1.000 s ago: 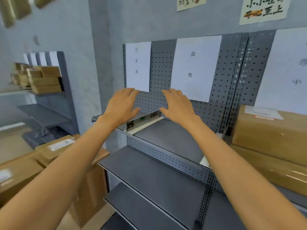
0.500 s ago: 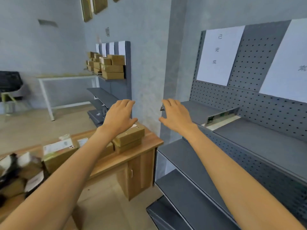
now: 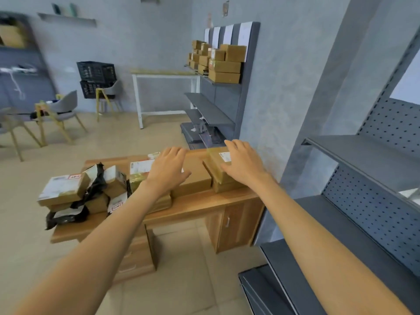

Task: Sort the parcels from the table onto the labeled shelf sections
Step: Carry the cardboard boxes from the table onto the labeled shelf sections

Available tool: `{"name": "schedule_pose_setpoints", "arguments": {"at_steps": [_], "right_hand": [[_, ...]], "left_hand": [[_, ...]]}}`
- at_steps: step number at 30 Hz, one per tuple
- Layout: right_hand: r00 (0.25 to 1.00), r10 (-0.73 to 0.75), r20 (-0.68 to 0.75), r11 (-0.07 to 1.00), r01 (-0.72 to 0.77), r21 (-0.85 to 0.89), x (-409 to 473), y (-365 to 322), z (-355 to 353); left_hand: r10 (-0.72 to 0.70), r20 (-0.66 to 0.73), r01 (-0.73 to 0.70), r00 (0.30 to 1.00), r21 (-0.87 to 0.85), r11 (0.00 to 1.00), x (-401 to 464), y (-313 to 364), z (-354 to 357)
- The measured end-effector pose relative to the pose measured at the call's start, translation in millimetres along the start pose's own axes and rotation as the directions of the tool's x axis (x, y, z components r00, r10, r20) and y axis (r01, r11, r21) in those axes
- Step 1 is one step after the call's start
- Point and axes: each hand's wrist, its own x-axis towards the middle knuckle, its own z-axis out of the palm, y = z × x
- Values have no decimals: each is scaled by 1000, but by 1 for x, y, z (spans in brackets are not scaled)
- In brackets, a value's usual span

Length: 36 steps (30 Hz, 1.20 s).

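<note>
A wooden table (image 3: 200, 202) holds several cardboard parcels. My left hand (image 3: 169, 169) hovers with relaxed fingers over a large flat box (image 3: 197, 176) in the middle. My right hand (image 3: 242, 163) reaches, fingers straight, over a small stack of boxes (image 3: 218, 163) with a white label at the table's right end. Neither hand holds anything. A pile of boxes and black bags (image 3: 77, 192) lies at the table's left end. The grey pegboard shelf (image 3: 372, 160) stands at my right, its boards bare in this view.
A second grey shelf (image 3: 218, 71) stacked with several boxes stands against the far wall, beside a white-legged table (image 3: 163, 76). Grey chairs (image 3: 59, 110) and black crates (image 3: 96, 72) sit at the back left. Tiled floor lies between me and the table.
My view has swung left from the pegboard shelf to the table. Both empty hands have left the upper shelf and now reach over the parcels on the table.
</note>
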Motion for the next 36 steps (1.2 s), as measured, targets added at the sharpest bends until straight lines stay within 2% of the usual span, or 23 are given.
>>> {"name": "schedule_pose_setpoints", "arguments": {"at_steps": [11,16,22,28,36], "right_hand": [[993,-79,90,988,67,137,123,13,105],[986,-75,149,979,44,199,161,34,152],[963,-39,265,940,-55,336,182,52,205],[935,-11,355,922,-128,366,202,58,252],[874,14,486,952,-159,260,233,58,324]], "left_hand": [[-237,71,233,969,57,971,78,-63,67],[-317,117,318,941,7,948,113,-70,112],[-469,219,504,856,-145,852,130,-76,165],[-507,273,560,818,-174,810,148,-95,214],[-460,336,488,822,-1,873,173,-133,286]]}}
